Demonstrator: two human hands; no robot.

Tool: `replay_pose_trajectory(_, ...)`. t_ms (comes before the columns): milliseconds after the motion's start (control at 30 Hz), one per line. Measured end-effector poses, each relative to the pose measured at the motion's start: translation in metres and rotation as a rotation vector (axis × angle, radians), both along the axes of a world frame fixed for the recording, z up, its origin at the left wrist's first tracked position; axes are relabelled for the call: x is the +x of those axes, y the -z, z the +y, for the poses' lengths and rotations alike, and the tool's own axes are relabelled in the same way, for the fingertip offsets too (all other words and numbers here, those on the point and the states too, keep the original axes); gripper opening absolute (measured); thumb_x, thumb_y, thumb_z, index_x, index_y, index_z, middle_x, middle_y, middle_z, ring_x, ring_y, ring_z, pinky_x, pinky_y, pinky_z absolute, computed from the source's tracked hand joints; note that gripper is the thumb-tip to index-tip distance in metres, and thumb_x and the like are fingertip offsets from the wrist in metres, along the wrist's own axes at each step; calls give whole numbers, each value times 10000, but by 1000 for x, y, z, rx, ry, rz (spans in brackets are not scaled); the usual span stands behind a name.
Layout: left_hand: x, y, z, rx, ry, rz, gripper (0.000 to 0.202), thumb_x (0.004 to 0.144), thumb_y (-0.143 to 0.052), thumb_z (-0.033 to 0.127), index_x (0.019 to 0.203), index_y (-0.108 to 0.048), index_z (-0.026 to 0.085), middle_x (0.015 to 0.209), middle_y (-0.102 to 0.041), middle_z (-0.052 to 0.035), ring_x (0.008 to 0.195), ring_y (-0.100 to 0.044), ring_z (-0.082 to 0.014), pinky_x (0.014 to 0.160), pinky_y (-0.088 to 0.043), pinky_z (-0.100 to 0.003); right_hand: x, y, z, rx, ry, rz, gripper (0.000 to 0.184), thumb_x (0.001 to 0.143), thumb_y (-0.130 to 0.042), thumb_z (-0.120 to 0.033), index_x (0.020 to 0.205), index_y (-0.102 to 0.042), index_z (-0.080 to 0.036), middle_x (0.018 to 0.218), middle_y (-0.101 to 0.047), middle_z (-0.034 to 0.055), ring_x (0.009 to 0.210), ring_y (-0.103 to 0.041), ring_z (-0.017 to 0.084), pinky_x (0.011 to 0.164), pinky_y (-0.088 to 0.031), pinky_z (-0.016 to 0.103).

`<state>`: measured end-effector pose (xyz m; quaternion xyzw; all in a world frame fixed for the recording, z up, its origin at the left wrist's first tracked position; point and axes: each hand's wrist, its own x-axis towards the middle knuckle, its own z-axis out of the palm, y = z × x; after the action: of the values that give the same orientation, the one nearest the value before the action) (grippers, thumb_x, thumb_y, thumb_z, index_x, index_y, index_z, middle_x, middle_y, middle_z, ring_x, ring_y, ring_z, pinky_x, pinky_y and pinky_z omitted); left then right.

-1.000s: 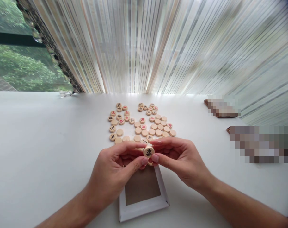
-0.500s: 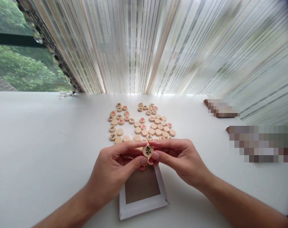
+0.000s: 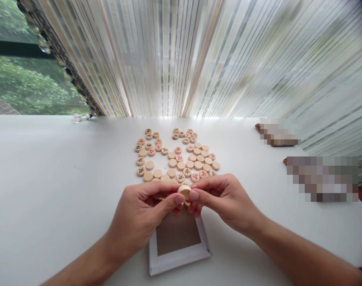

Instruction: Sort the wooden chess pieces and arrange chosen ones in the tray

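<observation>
A round wooden Chinese chess piece (image 3: 184, 193) is pinched between my left hand (image 3: 145, 210) and my right hand (image 3: 221, 200). Thumbs and fingertips of both hands press on its rim, and a blank pale face is turned toward me. Beneath my hands lies a shallow white box lid (image 3: 195, 255) with a brown inside; its far end is hidden by my fingers. Beyond them, many more chess pieces (image 3: 198, 159) lie loosely spread, some blank side up, others showing red or black characters. Part of another piece (image 3: 187, 203) shows just under the held one.
The white table (image 3: 64, 190) runs back to a striped curtain (image 3: 157, 59). Two blurred-out items, a smaller one (image 3: 277, 135) and a larger one (image 3: 324, 178), lie on the right. A window with trees (image 3: 34, 79) is at the upper left.
The held piece has turned over between my fingers: its black character faced me before, and a blank face does now. Both hands have stayed in nearly the same place.
</observation>
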<state>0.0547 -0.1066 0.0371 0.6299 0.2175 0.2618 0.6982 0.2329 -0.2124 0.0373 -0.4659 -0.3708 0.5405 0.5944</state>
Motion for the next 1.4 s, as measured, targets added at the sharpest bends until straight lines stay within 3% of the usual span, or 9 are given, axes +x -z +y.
replay_pose_trajectory(233,1,1,-3,-62,-5,-21,297,822,-839,94,1084,-841,234,760,-822,17,661,-781,-104,627,-632,-108,1,-2,2,-82,-42,84,250,795,-920,-386,856,-873,-149,671,-776,53,552,-711,102,532,-599,146)
replay_pose_trajectory(500,2,1,-3,-91,46,-26,257,868,-825,148,1113,-825,227,794,-829,13,728,-813,-135,686,-659,-143,-3,-2,1,-128,-32,168,384,648,-1010,-280,978,-860,-153,742,-799,63,587,-716,123,530,-599,172)
replay_pose_trajectory(800,0,5,-5,214,30,-3,329,852,-792,71,1129,-833,243,906,-852,8,763,-817,-128,710,-648,-126,-4,2,-2,-187,13,124,402,562,-1037,-197,860,-776,-127,571,-717,-7,463,-618,82,467,-514,150)
replay_pose_trajectory(1033,1,2,-6,437,34,16,332,875,-765,67,1130,-837,268,937,-855,4,749,-799,-124,708,-641,-147,-4,1,-3,-216,18,10,346,631,-1009,-314,738,-735,-130,553,-684,-12,457,-588,81,450,-460,165)
replay_pose_trajectory(1267,0,-1,-6,224,77,9,239,886,-796,129,1091,-837,246,908,-854,-8,782,-815,-154,731,-655,-174,-2,0,-3,-123,-28,8,337,821,-880,-435,736,-755,-134,561,-680,7,474,-602,101,509,-497,219)
replay_pose_trajectory(1400,1,-2,-7,129,65,-13,255,857,-816,103,1071,-834,241,892,-855,2,769,-819,-146,736,-657,-164,-2,1,-3,-91,-40,75,259,799,-911,-365,834,-781,-143,603,-698,-3,506,-617,94,546,-526,214)
